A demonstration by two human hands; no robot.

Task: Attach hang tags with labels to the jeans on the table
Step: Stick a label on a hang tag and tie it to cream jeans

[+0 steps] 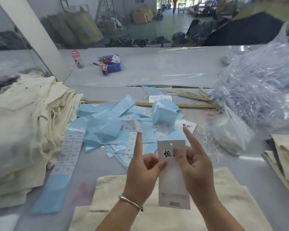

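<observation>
**Holding the hang tag, sticker still on the fingertip: risks from here**

Holding position, referenced to the hang tag (pixel 173 174), which is upright above the cream jeans (pixel 165 205) spread on the tabletop (pixel 250 170).

- Far left of the tag: stack of folded cream jeans (pixel 23 124), untagged as far as I can tell.
- Just left, and behind: strip of printed labels (pixel 68 152) and a heap of blue backing paper (pixel 107 124).
- Left hand (pixel 143 174): thumb and curled fingers pinch the tag's left edge; index finger straight up with a small label sticker (pixel 138 128) clinging to its tip.
- Right hand (pixel 195 165): pinches the tag's right edge near the top; index finger raised, carrying nothing.
- Right of the tag: loose string loops (pixel 207 140), then a clear plastic bag (pixel 257 90).

Risks, as judged:
1. The sticker hangs by one end, so it may curl and stick to itself or to skin.
2. The tag is held only at its edges; pressing the sticker on may flex it, leaving the sticker skewed or wrinkled.
3. Placement could cover the punched hole (pixel 171 144) or the printed characters.
4. Many similar labels lie loose, so a size mismatch with the jeans is possible.
</observation>
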